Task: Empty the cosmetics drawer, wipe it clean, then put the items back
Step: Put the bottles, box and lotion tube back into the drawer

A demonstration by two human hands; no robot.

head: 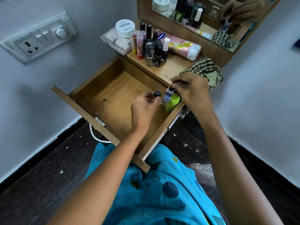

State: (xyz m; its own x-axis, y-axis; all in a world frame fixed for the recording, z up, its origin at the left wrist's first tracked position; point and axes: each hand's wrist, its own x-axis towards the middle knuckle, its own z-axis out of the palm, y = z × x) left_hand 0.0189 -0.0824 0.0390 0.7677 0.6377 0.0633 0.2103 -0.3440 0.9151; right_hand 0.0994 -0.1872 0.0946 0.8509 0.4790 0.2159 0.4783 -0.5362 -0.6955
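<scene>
The drawer [103,95] stands pulled out over my lap, its wooden floor nearly bare. All that sits in it is tucked against its right wall: a green bottle [173,103] and, touching it on the left, a clear bottle [168,95] with a bluish label. My right hand [191,90] pinches that clear bottle by its top, thumb and fingertips closed on the neck. My left hand [143,105] is curled around a small dark-capped bottle [157,94] just beside it, low over the drawer floor.

I cannot tell from this alone whether these are the last things out or the first back in. Either way, the way to do it well is the same: hold each bottle upright by the cap, move it straight up or down so it does not knock the green one over, and keep the pieces packed tight into the corner, not scattered.

Behind the drawer, the tabletop [164,72] carries the rest: a cluster of nail polishes [154,51], lipsticks [138,44], a white jar [125,28] on a clear plastic box [113,41], and a pink bottle [181,45] lying on its side. The checked cloth [205,69] lies bunched at the right edge, just beyond my right hand, under the mirror [215,21].
</scene>
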